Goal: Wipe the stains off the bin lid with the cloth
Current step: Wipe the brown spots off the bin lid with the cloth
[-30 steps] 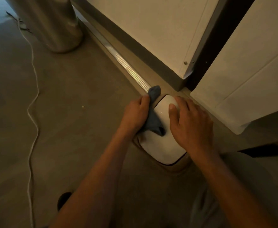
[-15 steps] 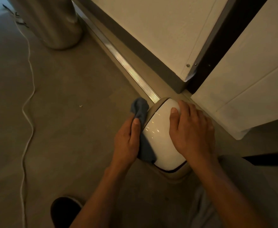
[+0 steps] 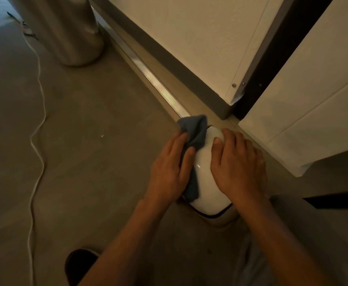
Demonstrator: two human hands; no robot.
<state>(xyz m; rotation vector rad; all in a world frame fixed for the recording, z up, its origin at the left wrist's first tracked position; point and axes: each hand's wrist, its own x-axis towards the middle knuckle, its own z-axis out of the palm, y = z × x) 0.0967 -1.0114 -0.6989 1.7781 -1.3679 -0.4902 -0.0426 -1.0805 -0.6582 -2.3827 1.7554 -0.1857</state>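
Bare forearms, grey trousers, perhaps a dark shoe.

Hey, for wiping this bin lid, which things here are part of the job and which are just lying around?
In use:
- bin lid
- cloth, pressed to the lid by the left hand
- right hand, flat on the lid

Lying about:
- white cable on the floor
- metal cylinder
- shoe
- crumb

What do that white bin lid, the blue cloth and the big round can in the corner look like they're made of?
Bin lid: probably glossy plastic; smooth white surface with small bright glints.
Cloth: soft matte fabric, perhaps microfibre; it bunches and folds under the left hand.
Round can: brushed metal, likely stainless steel; streaky, dull reflections.
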